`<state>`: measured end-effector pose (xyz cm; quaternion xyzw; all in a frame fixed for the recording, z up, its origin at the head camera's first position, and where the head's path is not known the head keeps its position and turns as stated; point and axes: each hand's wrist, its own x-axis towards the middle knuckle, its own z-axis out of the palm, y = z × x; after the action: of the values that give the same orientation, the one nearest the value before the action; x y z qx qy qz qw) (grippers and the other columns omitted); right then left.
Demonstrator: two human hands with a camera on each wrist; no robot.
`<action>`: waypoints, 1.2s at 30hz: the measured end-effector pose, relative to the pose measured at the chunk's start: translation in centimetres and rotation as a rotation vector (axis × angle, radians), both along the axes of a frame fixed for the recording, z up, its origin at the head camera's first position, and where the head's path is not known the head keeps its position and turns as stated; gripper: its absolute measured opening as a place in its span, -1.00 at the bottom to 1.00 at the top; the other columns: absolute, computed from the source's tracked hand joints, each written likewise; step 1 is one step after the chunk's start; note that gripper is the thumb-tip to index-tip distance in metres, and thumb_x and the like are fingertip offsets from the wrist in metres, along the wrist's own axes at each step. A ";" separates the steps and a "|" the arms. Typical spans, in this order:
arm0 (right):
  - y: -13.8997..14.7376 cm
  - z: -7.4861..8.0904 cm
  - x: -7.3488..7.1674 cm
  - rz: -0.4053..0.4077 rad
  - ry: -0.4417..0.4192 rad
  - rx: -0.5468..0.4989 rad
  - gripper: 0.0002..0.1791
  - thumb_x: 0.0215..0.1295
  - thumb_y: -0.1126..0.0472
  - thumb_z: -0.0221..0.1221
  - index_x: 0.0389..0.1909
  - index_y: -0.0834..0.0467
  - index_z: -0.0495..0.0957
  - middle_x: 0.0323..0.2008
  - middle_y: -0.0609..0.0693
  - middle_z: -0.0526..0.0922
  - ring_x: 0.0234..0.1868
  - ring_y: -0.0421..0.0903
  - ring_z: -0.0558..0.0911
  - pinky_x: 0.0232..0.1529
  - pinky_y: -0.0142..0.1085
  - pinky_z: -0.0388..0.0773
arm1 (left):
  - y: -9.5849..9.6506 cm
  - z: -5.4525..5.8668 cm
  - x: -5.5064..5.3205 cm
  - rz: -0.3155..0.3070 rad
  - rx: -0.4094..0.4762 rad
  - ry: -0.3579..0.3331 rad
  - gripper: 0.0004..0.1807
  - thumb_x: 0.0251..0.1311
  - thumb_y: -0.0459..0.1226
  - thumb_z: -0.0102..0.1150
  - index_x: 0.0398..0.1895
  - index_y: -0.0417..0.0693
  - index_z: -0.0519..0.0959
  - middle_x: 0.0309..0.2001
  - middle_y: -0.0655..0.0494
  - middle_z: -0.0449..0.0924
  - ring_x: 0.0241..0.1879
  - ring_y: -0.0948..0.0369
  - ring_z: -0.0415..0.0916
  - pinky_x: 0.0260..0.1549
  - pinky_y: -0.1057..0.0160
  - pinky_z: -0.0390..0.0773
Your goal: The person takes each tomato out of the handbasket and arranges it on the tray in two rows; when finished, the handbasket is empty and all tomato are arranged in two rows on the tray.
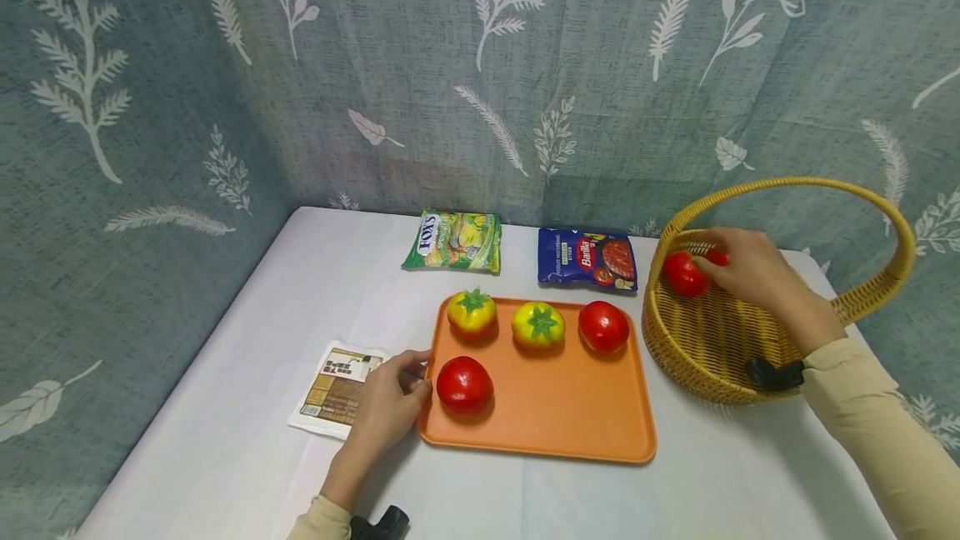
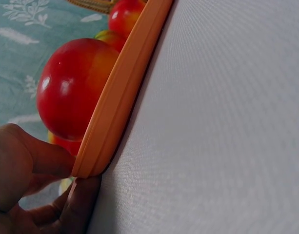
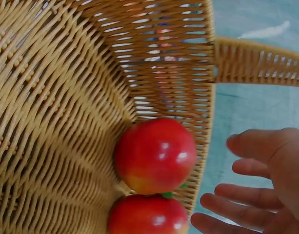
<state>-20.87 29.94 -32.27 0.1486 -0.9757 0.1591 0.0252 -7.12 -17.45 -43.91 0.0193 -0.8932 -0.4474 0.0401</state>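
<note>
Far left: one white-and-brown packet (image 1: 333,394) flat on the white table (image 1: 240,357). Printed characters and a barcode on it, too blurred to read; its right side runs behind the left hand (image 1: 390,402).

Left hand: pinches the left rim of the orange tray (image 1: 555,407), thumb on the upper side, fingers at the outer side and under the edge. Forearm cut off at the bottom of the head view, dark wrist strap (image 1: 381,523) partly in frame.

Behind the tray's left part: one green bag (image 1: 453,242), "FOX'S" legible on a label at its left end; remaining lettering hard to make out.

On the tray, four tomato-like fruits. Two red: one near the left hand (image 1: 465,384), one at the far right corner (image 1: 603,327). Two yellow with green leafy tops, along the far side (image 1: 472,315) (image 1: 538,326).

Behind the tray's right part: one dark blue pouch (image 1: 587,260), "Barilla" legible, set sideways on red; smaller text unreadable.

Right: one wicker basket (image 1: 675,361) with arched handle, just beside the tray. Two red fruits inside (image 1: 686,275) (image 1: 717,257), side by side at its far side; the second mostly hidden by the right hand (image 1: 750,269) in the head view.

Right hand: over the basket, fingers spread and slightly bent, nothing between them; the right wrist view shows a gap to both fruits. Sleeve cut off at the frame edge.
</note>
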 end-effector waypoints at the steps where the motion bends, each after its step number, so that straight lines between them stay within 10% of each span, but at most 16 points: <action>1: 0.1 -0.2 -0.2 0.006 -0.006 0.005 -0.48 0.35 0.19 0.24 0.22 0.41 0.47 0.07 0.46 0.54 -0.01 0.41 0.56 -0.06 0.27 0.46 | 0.0 0.0 0.0 -0.001 0.000 -0.001 -0.57 0.06 -0.48 0.25 0.05 -0.09 0.69 -0.34 0.09 0.60 -0.45 0.23 0.47 -0.46 0.29 0.48; 14: 0.3 -1.8 -1.5 0.010 -0.022 0.054 -0.50 0.23 0.23 0.34 0.16 0.35 0.54 -0.13 0.33 0.65 -0.23 0.17 0.62 -0.25 0.11 0.51 | 0.3 0.1 -0.1 -0.005 -0.009 -0.006 -0.57 0.07 -0.48 0.26 0.05 -0.09 0.68 -0.33 0.10 0.60 -0.44 0.23 0.47 -0.47 0.31 0.49; 36: 0.9 -4.2 -1.6 0.075 -0.049 0.046 -0.22 -0.01 0.17 0.49 0.19 0.47 0.44 -0.04 0.44 0.59 -0.04 0.41 0.56 -0.06 0.23 0.45 | 0.3 0.3 0.1 0.010 -0.017 -0.024 -0.58 0.07 -0.45 0.29 0.05 -0.06 0.68 -0.33 0.13 0.59 -0.43 0.22 0.47 -0.48 0.31 0.50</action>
<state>-22.48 30.80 -36.45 0.1816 -0.9732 0.1411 -0.0079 -7.02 -17.19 -43.66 0.0286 -0.8974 -0.4391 0.0315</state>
